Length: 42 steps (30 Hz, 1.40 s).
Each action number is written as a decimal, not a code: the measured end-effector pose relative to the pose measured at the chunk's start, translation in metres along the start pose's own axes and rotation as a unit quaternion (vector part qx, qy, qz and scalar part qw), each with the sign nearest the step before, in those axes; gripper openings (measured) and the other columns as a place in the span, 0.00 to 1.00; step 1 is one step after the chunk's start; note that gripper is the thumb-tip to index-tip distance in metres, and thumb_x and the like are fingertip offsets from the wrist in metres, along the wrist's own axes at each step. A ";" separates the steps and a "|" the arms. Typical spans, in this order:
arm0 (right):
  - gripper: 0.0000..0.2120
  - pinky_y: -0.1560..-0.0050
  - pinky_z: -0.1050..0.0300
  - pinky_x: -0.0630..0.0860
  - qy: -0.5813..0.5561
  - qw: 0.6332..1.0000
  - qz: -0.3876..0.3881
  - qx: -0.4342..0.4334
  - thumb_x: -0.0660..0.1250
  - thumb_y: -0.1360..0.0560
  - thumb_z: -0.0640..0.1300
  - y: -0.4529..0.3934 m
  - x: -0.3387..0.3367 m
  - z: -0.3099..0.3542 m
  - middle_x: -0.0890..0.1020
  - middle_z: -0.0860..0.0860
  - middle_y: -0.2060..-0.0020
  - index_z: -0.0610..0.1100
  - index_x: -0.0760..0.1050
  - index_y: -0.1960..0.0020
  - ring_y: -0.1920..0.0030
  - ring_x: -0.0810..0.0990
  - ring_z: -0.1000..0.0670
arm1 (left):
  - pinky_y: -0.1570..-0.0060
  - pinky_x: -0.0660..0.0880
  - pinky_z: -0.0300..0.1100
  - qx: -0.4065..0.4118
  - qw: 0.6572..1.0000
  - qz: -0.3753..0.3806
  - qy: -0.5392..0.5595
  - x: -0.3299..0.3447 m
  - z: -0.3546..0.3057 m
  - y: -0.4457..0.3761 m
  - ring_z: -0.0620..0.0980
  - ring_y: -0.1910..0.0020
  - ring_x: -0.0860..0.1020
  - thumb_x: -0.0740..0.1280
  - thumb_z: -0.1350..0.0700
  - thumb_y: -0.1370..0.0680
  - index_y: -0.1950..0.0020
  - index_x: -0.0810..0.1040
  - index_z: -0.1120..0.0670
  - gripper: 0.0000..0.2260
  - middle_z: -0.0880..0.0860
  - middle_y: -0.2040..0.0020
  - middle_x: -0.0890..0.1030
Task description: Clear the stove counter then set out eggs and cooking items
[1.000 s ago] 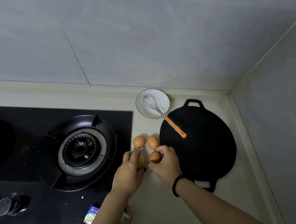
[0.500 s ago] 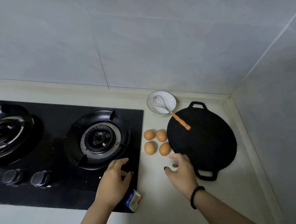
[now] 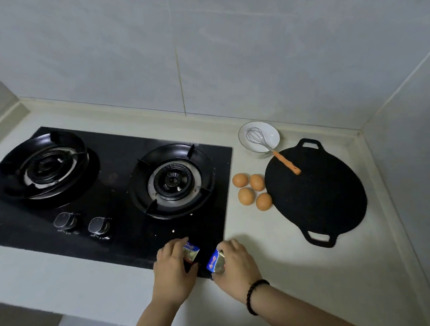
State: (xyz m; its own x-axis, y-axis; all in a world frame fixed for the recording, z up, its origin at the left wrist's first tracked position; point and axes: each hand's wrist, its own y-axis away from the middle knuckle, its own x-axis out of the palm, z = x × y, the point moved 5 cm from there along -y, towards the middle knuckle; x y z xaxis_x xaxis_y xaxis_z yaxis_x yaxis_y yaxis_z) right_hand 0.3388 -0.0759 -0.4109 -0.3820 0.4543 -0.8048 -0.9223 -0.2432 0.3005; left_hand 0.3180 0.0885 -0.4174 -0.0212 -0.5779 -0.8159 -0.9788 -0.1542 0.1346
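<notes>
The left hand [image 3: 173, 266] curls its fingers [image 3: 174, 243] round a small foil packet [image 3: 190, 251] with a blue label, over the near right corner of the black glass stove [image 3: 115, 173]. The right hand [image 3: 235, 264] grips a second foil packet [image 3: 216, 261], shiny and crinkled, at the stove's edge. Four smooth brown eggs [image 3: 251, 192] cluster on the pale counter [image 3: 262, 235] between the stove and a flat, round, matte black pan [image 3: 317, 194]. A wire whisk [image 3: 270, 148] with an orange handle rests across a white bowl [image 3: 273, 134] and the pan's rim. Bare counter lies near the hands.
</notes>
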 end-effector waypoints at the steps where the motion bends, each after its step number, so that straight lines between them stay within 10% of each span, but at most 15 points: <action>1: 0.20 0.43 0.56 0.72 0.007 1.000 -0.006 -0.004 0.69 0.30 0.49 -0.001 0.000 0.001 0.71 0.52 0.43 0.49 0.69 0.40 0.41 0.71 0.49 | 0.49 0.75 0.52 0.001 1.000 -0.006 0.000 0.001 -0.001 -0.001 0.57 0.43 0.74 0.76 0.59 0.35 0.35 0.76 0.52 0.28 0.52 0.39 0.77; 19: 0.07 0.56 0.56 0.74 -0.159 0.951 -0.214 0.155 0.71 0.33 0.38 -0.019 -0.068 -0.110 0.76 0.50 0.62 0.44 0.73 0.61 0.57 0.75 0.50 | 0.39 0.70 0.46 0.142 0.985 0.101 0.017 0.056 -0.093 -0.067 0.49 0.39 0.71 0.70 0.48 0.27 0.32 0.70 0.50 0.25 0.47 0.38 0.75; 29: 0.16 0.48 0.57 0.76 -0.136 0.960 -0.179 0.165 0.73 0.32 0.49 -0.038 -0.063 -0.111 0.74 0.55 0.51 0.52 0.74 0.46 0.48 0.74 0.54 | 0.51 0.65 0.43 0.178 0.981 0.076 -0.023 0.074 -0.112 -0.098 0.52 0.45 0.74 0.73 0.50 0.30 0.36 0.75 0.50 0.22 0.48 0.43 0.78; 42: 0.15 0.51 0.56 0.75 -0.151 0.953 -0.194 0.177 0.72 0.33 0.45 -0.030 -0.066 -0.106 0.73 0.53 0.52 0.49 0.74 0.48 0.49 0.74 0.51 | 0.37 0.67 0.41 0.166 0.979 0.115 0.001 0.057 -0.113 -0.084 0.50 0.36 0.69 0.70 0.51 0.27 0.32 0.72 0.51 0.24 0.48 0.34 0.70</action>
State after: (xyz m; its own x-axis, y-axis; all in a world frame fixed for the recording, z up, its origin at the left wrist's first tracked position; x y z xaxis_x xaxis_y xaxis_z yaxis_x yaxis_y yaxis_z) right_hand 0.3982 -0.1891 -0.4207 0.0425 0.6900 -0.7226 -0.9390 0.2745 0.2069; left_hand 0.4217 -0.0217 -0.4114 -0.2492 -0.5687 -0.7839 -0.9603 0.2496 0.1243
